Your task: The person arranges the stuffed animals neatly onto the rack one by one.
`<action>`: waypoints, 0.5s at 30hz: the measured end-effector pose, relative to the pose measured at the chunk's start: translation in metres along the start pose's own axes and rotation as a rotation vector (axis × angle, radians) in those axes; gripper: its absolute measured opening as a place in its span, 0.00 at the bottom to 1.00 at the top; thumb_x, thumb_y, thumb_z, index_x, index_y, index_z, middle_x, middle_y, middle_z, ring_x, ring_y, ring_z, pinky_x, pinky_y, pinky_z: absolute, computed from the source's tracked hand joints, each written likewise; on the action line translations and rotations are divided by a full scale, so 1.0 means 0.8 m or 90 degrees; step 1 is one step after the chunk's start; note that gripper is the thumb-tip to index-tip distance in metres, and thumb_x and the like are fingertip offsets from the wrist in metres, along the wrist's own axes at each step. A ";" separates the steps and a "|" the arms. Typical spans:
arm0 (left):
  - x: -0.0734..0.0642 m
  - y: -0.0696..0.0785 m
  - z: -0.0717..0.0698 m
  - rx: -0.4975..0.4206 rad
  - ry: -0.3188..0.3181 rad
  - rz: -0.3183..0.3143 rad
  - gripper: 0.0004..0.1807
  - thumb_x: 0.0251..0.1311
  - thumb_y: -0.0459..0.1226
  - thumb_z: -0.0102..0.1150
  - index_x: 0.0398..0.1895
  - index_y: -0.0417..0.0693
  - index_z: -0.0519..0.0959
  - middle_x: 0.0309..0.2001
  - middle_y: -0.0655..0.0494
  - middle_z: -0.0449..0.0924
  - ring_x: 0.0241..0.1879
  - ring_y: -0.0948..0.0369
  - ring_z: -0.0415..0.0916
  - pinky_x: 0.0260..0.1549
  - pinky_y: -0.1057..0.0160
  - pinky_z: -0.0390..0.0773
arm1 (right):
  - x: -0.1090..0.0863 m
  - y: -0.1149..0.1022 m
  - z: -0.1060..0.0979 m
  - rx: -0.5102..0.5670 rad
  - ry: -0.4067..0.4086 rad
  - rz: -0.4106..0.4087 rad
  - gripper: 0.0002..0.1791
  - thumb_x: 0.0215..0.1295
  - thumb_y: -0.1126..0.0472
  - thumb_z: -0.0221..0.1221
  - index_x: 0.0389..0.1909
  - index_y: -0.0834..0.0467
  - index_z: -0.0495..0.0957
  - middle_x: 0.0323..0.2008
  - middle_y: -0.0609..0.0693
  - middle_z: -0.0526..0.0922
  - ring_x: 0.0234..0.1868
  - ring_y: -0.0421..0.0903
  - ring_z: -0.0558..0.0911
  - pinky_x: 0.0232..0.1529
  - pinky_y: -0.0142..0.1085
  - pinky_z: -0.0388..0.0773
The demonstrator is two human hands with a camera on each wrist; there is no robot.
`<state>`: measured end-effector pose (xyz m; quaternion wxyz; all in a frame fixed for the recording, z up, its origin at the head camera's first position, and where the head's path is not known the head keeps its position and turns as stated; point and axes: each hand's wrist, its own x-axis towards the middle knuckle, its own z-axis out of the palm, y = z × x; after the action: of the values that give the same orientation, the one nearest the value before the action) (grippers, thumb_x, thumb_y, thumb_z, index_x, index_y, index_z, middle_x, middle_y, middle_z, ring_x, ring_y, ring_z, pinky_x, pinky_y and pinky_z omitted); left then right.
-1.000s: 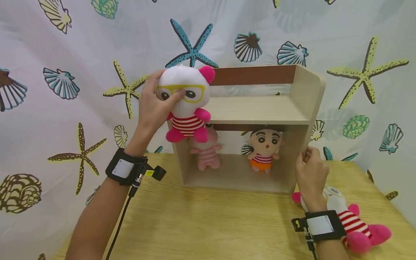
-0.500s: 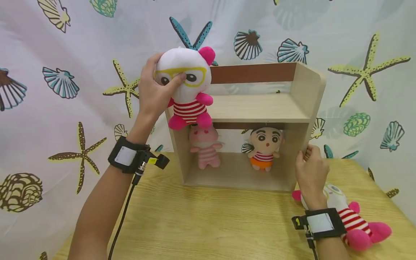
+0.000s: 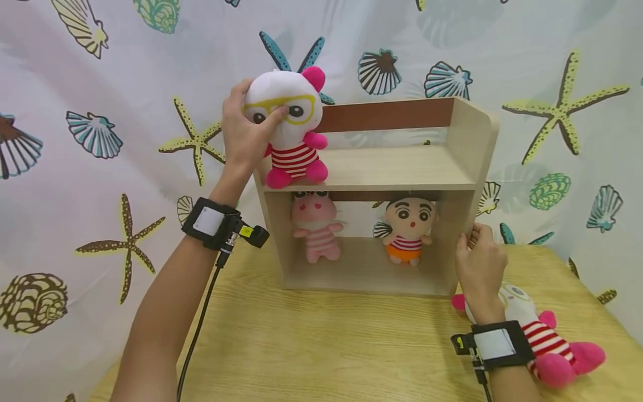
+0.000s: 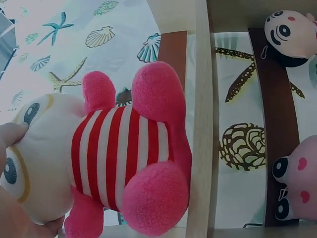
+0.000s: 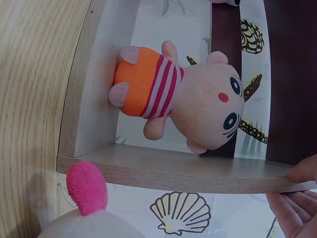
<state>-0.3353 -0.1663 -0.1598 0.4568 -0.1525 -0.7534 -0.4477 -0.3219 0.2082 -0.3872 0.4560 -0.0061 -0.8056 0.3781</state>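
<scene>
My left hand (image 3: 246, 131) grips a plush panda (image 3: 295, 162) by its white head, thumb across the yellow glasses. The doll has pink limbs and a red-striped body. It is upright at the left end of the upper board of a small wooden shelf (image 3: 402, 167). In the left wrist view its pink feet (image 4: 156, 198) come right up against that board. My right hand (image 3: 481, 265) pinches the front edge of the shelf's right side panel (image 5: 198, 178), thumb inside and fingers outside in the right wrist view.
Below, a pink striped plush (image 3: 321, 234) stands at left and a boy doll in orange shorts (image 3: 404, 234) at right. Another glasses-wearing panda plush (image 3: 547, 343) lies on the wooden table (image 3: 321, 346), partly behind my right wrist. A shell-print curtain (image 3: 150, 72) hangs behind.
My left hand has raised the panda plush from in front of the shelf to the upper board's level and moved it inward. My right hand has stayed on the side panel.
</scene>
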 end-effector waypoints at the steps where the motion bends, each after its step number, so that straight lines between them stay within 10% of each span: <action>1: 0.001 -0.001 0.002 0.002 0.002 -0.005 0.36 0.57 0.46 0.72 0.66 0.45 0.71 0.59 0.49 0.69 0.54 0.60 0.68 0.46 0.61 0.78 | 0.000 0.000 0.000 0.001 0.001 -0.001 0.14 0.67 0.69 0.60 0.48 0.75 0.76 0.43 0.72 0.83 0.43 0.67 0.84 0.46 0.59 0.78; 15: 0.017 -0.001 0.036 0.011 -0.006 -0.016 0.35 0.60 0.46 0.69 0.68 0.47 0.69 0.59 0.48 0.67 0.55 0.59 0.68 0.48 0.63 0.78 | 0.001 0.004 -0.001 -0.006 0.007 -0.010 0.14 0.66 0.69 0.61 0.47 0.75 0.76 0.43 0.71 0.83 0.42 0.67 0.84 0.45 0.58 0.77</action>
<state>-0.3591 -0.1456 -0.1540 0.4487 -0.1414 -0.7613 -0.4461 -0.3231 0.2109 -0.3883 0.4633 -0.0038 -0.8051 0.3704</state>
